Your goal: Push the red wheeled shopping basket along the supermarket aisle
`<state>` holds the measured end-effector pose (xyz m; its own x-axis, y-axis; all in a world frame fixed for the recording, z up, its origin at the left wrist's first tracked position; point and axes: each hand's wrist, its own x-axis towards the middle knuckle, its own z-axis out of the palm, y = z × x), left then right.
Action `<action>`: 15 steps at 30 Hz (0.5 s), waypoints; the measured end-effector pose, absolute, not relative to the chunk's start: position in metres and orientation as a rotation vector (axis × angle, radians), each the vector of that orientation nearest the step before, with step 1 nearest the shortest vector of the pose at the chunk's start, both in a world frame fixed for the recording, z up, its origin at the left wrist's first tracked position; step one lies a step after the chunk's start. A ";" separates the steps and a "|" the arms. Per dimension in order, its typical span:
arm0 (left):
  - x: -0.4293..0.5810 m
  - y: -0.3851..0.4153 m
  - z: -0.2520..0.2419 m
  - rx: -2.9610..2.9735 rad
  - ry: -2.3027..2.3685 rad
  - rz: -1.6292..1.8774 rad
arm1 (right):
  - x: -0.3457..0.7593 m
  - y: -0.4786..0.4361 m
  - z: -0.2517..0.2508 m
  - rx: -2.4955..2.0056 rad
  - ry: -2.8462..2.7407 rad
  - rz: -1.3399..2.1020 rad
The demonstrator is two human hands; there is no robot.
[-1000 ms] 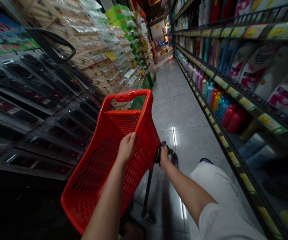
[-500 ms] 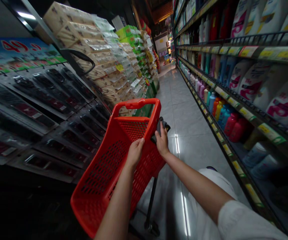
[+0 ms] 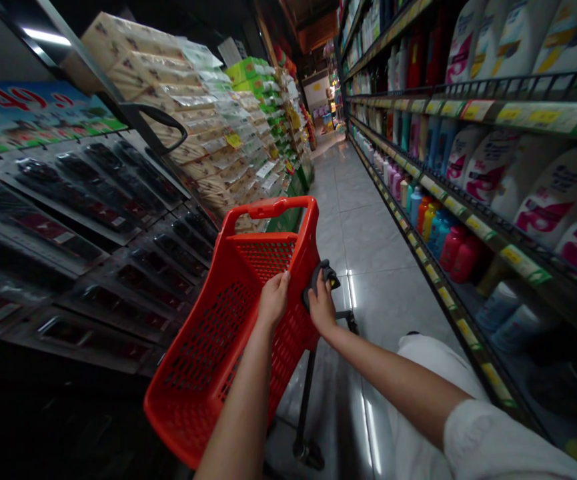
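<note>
A red plastic shopping basket cart [image 3: 203,333] stands tilted in front of me, with perforated walls and nothing visible inside. My left hand [image 3: 274,300] is closed on its near-right rim, thumb on top. My right hand [image 3: 322,305] is closed on a dark grey plastic fitting [image 3: 313,288] at the basket's right side; its fingers lie over the fitting and hide part of it. Below the basket, a black leg [image 3: 305,393] runs down to a caster wheel [image 3: 311,455]. Another dark wheel [image 3: 352,323] shows to the right.
Shelves of bottles [image 3: 498,160] line the right side. To the left hang packaged goods [image 3: 83,200] on a rack. Stacked tissue-like packs [image 3: 168,100] and green boxes [image 3: 253,73] stand ahead. The grey tiled aisle [image 3: 358,193] leads away between them.
My right hand and the grey fitting have moved down along the basket's side. A dark wheel has come into sight at the right. My left hand stays on the rim.
</note>
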<state>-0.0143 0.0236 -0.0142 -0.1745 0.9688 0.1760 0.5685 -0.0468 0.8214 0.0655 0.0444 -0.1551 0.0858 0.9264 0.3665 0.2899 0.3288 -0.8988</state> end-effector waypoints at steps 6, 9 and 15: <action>-0.012 0.029 -0.013 1.652 1.772 1.132 | 0.054 0.014 -0.152 -0.916 -1.470 0.821; -0.012 0.031 -0.014 1.648 1.758 1.131 | 0.056 0.023 -0.156 -1.050 -1.314 0.890; -0.014 0.041 -0.016 1.614 1.784 1.140 | 0.047 0.018 -0.155 -1.057 -1.332 0.875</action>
<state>-0.0145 0.0408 -0.0162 -0.1932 0.9643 0.1809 0.5693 -0.0400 0.8212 0.0468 0.0184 -0.1555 0.0730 0.9452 0.3181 0.0828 0.3121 -0.9464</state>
